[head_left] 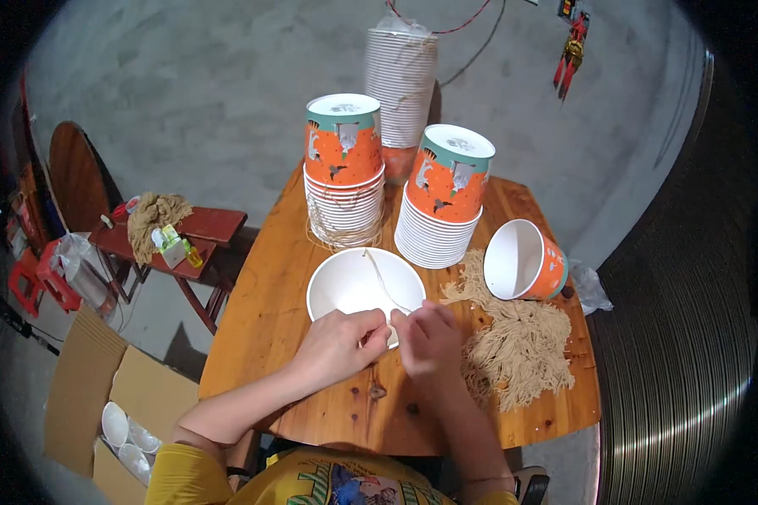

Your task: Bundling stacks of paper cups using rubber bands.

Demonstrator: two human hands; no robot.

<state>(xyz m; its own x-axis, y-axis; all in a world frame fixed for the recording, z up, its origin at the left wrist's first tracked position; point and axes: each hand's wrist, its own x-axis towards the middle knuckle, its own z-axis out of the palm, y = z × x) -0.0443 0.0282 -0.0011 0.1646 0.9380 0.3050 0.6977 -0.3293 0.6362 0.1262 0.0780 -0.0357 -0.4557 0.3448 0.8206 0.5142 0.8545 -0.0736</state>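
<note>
A white paper bucket (345, 286) stands mouth up at the middle of the table, in front of me. A thin pale cord (379, 276) runs from its far rim across the opening to my fingers at the near rim. My left hand (343, 343) is closed in a pinch at that rim, on the cord's near end. Close beside it, my right hand (430, 341) pinches the cord too, its fingers slightly blurred. The fingertips partly hide the near rim. A heap of tan cords (522, 349) lies right of my right hand.
Two stacks of upturned orange buckets, left (343, 156) and right (449, 181), stand behind, cords hanging round the left one. A taller stack (402, 84) rises farther back. One bucket (522, 261) lies tipped at right. A red bench (210, 225) and cardboard box (156, 383) are left.
</note>
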